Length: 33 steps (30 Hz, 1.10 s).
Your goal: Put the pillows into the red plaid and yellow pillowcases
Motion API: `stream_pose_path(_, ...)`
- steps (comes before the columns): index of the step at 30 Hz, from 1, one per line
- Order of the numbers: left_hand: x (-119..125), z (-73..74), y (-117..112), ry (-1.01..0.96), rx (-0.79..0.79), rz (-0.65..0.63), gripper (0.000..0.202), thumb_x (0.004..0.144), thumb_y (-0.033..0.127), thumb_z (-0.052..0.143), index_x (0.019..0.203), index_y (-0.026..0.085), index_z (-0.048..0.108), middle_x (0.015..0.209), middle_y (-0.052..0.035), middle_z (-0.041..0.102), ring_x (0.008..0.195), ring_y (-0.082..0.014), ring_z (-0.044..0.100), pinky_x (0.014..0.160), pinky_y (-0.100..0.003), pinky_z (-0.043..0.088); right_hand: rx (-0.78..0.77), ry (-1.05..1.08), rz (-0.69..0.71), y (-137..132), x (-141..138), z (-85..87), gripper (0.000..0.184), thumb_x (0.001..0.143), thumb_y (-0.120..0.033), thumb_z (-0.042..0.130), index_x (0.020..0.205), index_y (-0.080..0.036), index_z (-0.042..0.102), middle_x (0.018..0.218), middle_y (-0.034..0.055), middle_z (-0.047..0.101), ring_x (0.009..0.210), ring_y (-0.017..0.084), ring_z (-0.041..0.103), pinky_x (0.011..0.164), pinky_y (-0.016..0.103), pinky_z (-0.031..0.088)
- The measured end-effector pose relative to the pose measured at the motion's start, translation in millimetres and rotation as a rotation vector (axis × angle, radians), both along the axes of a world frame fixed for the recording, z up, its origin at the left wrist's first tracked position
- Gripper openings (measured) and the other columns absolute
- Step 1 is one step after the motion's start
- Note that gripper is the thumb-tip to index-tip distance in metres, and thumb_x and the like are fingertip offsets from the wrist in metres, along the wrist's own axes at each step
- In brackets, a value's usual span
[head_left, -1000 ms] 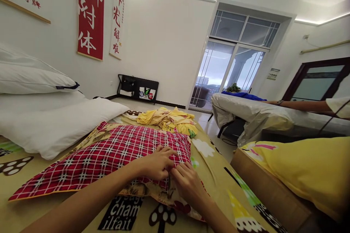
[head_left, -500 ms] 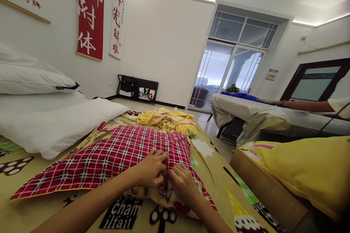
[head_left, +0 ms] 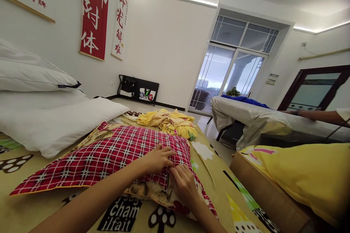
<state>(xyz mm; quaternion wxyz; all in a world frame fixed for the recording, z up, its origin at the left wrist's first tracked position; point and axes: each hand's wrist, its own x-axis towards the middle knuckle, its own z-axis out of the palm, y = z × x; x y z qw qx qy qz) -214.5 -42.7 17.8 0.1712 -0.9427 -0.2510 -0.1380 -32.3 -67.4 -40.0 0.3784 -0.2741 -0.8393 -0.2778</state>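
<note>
A red plaid pillowcase lies before me on the patterned sheet, plumped out as if filled. Part of its underside, in tan print, shows along the near edge. My left hand rests on its right part, upper fingers slightly spread, lower fingertips gripping the fabric by the opening. Right beside it, my right hand has its fingers pinched on the same opening's edge. The fingertips of both hands nearly touch. Whatever closure lies under them is hidden.
White pillows are stacked at left. Crumpled yellow cloth lies beyond the pillowcase. To the right, a yellow pillow rests on a cardboard box. Behind it, another person's arm reaches over a plastic-covered table.
My left hand has shifted slightly up and right, its fingers straighter. The gap in the fabric between my hands looks narrower. The other person's arm has moved right.
</note>
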Motion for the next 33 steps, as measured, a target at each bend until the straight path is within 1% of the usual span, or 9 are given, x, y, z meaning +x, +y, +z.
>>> stream_pose_path(4,4,-3.2,8,0.033,0.077,-0.030,0.013,0.089,0.022,0.054,0.096,0.023,0.065,0.124,-0.0046,0.056,0.117,-0.0218,0.045,0.098,-0.039,0.029,0.013,0.004,0.014,1,2,1.0,0.021,0.092,-0.010,0.041,0.079,-0.018,0.056,0.067,0.0027,0.054,0.065,0.017,0.044,0.063,0.030,0.032)
stream_pose_path(11,1,-8.6,12,0.047,0.119,0.005,0.019,0.090,0.020,0.053,0.108,0.025,0.059,0.124,-0.0045,0.056,0.116,-0.0219,0.045,0.095,-0.037,0.030,-0.124,0.032,0.016,3,1,-11.9,0.020,0.093,-0.013,0.043,0.077,-0.018,0.054,0.071,0.0035,0.055,0.067,0.017,0.046,0.064,0.029,0.032)
stream_pose_path(15,-4,-7.4,11,0.047,0.078,0.011,0.014,0.090,0.018,0.051,0.102,0.021,0.058,0.124,-0.0050,0.057,0.116,-0.0210,0.046,0.095,-0.036,0.030,-0.147,0.018,0.016,3,0,-14.3,0.022,0.093,-0.012,0.042,0.075,-0.018,0.054,0.069,0.0026,0.055,0.066,0.017,0.046,0.063,0.028,0.031)
stream_pose_path(18,-3,-1.9,2,0.002,-0.002,-0.009,0.018,0.084,0.017,0.054,0.101,0.019,0.060,0.123,-0.0069,0.057,0.118,-0.0227,0.045,0.099,-0.038,0.028,-0.152,0.017,0.013,3,-1,-13.2,0.021,0.093,-0.012,0.042,0.076,-0.018,0.053,0.070,0.0023,0.055,0.066,0.016,0.046,0.063,0.028,0.031)
stream_pose_path(20,0,1.5,-6,-0.027,-0.050,-0.023,0.016,0.080,0.020,0.056,0.095,0.018,0.063,0.119,-0.0072,0.059,0.116,-0.0239,0.045,0.101,-0.039,0.026,-0.156,0.033,0.014,3,-1,-13.9,0.021,0.093,-0.013,0.042,0.075,-0.019,0.052,0.070,0.0024,0.055,0.066,0.016,0.046,0.062,0.028,0.032)
stream_pose_path(23,4,1.0,-15,-0.016,-0.068,-0.024,0.013,0.081,0.022,0.054,0.086,0.016,0.065,0.110,-0.0074,0.061,0.111,-0.0239,0.046,0.101,-0.040,0.026,-0.133,0.052,0.016,4,-2,-18.9,0.024,0.093,-0.011,0.039,0.073,-0.019,0.050,0.069,0.0030,0.054,0.065,0.017,0.045,0.061,0.029,0.031)
stream_pose_path(27,12,-9.4,-23,-0.038,-0.092,0.112,0.017,0.085,0.021,0.049,0.083,0.015,0.065,0.104,-0.0093,0.061,0.104,-0.0242,0.046,0.095,-0.042,0.031,-0.085,0.052,0.002,5,-3,-26.2,0.028,0.092,-0.009,0.036,0.070,-0.019,0.049,0.066,0.0032,0.052,0.063,0.017,0.043,0.059,0.029,0.031)
stream_pose_path(30,18,-14.0,-29,-0.120,-0.140,0.318,0.023,0.087,0.021,0.043,0.088,0.014,0.066,0.108,-0.0118,0.060,0.104,-0.0265,0.046,0.095,-0.047,0.031,-0.091,0.042,-0.011,4,-2,-27.5,0.027,0.092,-0.008,0.037,0.070,-0.019,0.049,0.066,0.0030,0.052,0.063,0.017,0.043,0.061,0.030,0.032)
stream_pose_path(33,23,-12.1,-34,-0.213,-0.190,0.496,0.027,0.087,0.022,0.042,0.088,0.014,0.068,0.110,-0.0139,0.060,0.111,-0.0302,0.044,0.096,-0.052,0.030,-0.096,0.066,-0.014,3,-1,-28.1,0.024,0.092,-0.008,0.040,0.074,-0.018,0.052,0.068,0.0029,0.054,0.065,0.017,0.044,0.061,0.030,0.033)
